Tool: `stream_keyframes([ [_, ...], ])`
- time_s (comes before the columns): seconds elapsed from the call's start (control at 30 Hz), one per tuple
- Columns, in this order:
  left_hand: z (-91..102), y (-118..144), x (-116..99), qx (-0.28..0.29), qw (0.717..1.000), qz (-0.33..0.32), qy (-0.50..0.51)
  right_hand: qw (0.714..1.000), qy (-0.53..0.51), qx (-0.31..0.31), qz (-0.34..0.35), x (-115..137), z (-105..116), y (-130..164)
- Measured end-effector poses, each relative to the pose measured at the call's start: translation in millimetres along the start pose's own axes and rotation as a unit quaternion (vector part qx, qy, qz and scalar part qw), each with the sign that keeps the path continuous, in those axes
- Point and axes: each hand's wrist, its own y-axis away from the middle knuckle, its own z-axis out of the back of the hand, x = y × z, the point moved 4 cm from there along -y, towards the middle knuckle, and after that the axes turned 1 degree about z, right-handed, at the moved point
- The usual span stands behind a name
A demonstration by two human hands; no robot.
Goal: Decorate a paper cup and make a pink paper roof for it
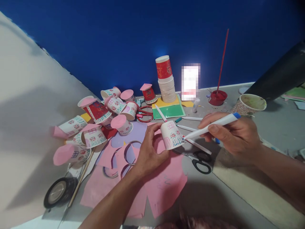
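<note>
A white paper cup (171, 135), upside down and slightly tilted, is gripped between the thumb and fingers of my left hand (152, 149). Its side carries a pink window, a pink door, red flowers and blue-green strokes near the rim. My right hand (233, 136) pinches a white marker (212, 125) with a blue end, its tip touching or very close to the cup near the rim. Below the hands lie cut pink paper sheets (164, 187) and black-handled scissors (201, 161). Several other white markers (193, 118) rest on the table behind the cup.
Decorated cups (95, 136) with pink paper tops crowd the left side. Behind stands a tall cup stack (166, 89) beside a bright blurred rectangle (190, 82). A red pot (217, 97) holding a stick and a patterned cup (250, 103) are at right; black tape (56, 192) lies front left.
</note>
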Motion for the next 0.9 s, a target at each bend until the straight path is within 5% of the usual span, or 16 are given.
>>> stream_keyframes([
  [0.5,-3.9,-0.5,-0.4,0.010,0.998,0.014,0.056,0.998,0.003,0.041,0.048,6.0,-7.0,-2.5],
  [0.73,-3.7,-0.4,0.9,0.010,0.996,0.023,0.082,1.000,-0.017,-0.017,-0.003,2.4,0.2,-0.6],
  [0.9,-5.3,-0.4,2.1,0.014,0.993,0.027,0.110,0.999,-0.008,0.018,0.030,9.7,-2.6,-6.0],
])
